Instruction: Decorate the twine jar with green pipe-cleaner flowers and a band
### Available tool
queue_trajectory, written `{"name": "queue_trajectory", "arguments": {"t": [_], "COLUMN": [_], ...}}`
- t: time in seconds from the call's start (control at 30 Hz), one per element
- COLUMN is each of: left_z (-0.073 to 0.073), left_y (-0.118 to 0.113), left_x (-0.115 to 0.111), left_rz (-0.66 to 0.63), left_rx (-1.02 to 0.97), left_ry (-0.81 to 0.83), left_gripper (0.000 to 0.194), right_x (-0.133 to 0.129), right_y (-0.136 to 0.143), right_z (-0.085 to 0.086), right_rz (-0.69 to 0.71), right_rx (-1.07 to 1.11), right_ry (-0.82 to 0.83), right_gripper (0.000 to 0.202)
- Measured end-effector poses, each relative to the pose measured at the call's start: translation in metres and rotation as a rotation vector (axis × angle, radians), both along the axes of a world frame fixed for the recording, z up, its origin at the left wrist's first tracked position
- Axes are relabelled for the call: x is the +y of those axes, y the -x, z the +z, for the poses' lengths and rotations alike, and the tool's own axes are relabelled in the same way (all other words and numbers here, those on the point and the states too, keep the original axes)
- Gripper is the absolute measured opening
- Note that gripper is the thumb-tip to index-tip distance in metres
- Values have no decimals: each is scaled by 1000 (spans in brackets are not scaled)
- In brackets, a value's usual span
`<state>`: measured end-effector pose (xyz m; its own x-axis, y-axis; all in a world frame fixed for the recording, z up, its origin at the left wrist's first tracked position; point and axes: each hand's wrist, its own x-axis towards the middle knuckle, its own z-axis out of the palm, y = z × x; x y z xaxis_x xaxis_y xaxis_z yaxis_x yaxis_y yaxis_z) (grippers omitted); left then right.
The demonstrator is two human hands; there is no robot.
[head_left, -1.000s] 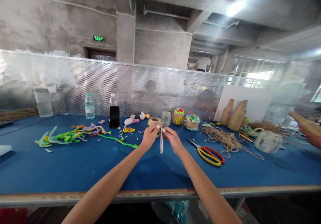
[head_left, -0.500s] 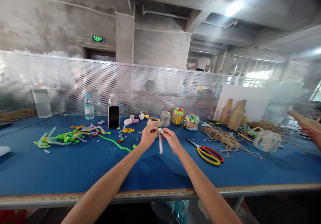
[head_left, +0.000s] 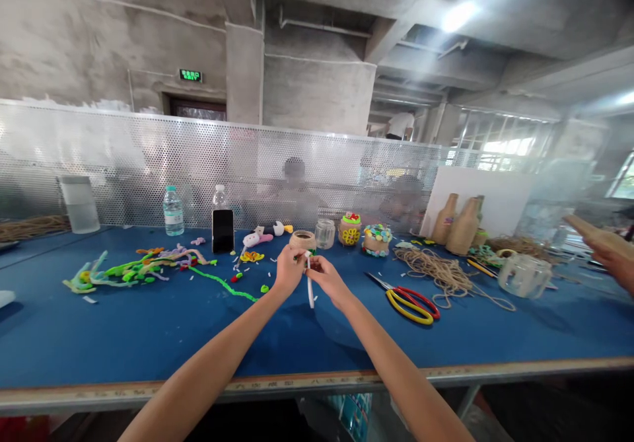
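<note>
A thin white strip (head_left: 310, 289) hangs down between my hands above the blue table (head_left: 208, 336). Its top end is pinched in the fingers of my left hand (head_left: 290, 269). Beside it, the fingers of my right hand (head_left: 325, 275) are bent together close to the strip; what they hold, if anything, is too small to make out. Just behind my hands stands a twine-wrapped jar (head_left: 302, 239), its lower part partly covered by my fingers. Scissors (head_left: 409, 303) with red and yellow handles lie to the right of my right hand.
Colourful fuzzy stems (head_left: 139, 267), a phone (head_left: 222, 231) and a water bottle (head_left: 173, 212) are at left. Decorated jars (head_left: 350, 230), loose twine (head_left: 436, 271), a glass jar (head_left: 525, 277) and wrapped bottles (head_left: 464, 229) are at right. Another person's hand (head_left: 611, 250) shows at the right edge.
Both hands have shifted slightly left. My right hand has turned a little and dropped below the strip's top. The strip now hangs narrower, its lower end slightly lower.
</note>
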<state>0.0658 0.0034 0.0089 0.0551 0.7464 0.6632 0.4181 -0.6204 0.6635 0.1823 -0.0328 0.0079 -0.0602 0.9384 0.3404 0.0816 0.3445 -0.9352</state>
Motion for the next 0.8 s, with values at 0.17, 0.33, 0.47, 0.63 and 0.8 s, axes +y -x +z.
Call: {"name": "queue_trajectory", "arguments": {"t": [0.17, 0.33, 0.47, 0.63, 0.8], "left_z": [0, 2, 3, 1, 1], "left_y": [1, 4, 4, 6, 8], "left_x": [1, 4, 5, 7, 10], "left_rz": [-14, -38, -95, -162, -160], "left_rx": [7, -8, -41, -76, -79], "left_ry": [7, 34, 82, 153, 165], "left_gripper": [18, 19, 21, 23, 23], "right_x": [-7, -14, -17, -18, -16], "right_y": [1, 1, 1, 1, 0], "right_z": [5, 11, 13, 12, 10], "right_rz": [6, 35, 59, 73, 139], "right_rx": [31, 48, 56, 59, 73], "right_ry": [84, 145, 169, 194, 225], "right_gripper": [25, 22, 21, 21, 22]}}
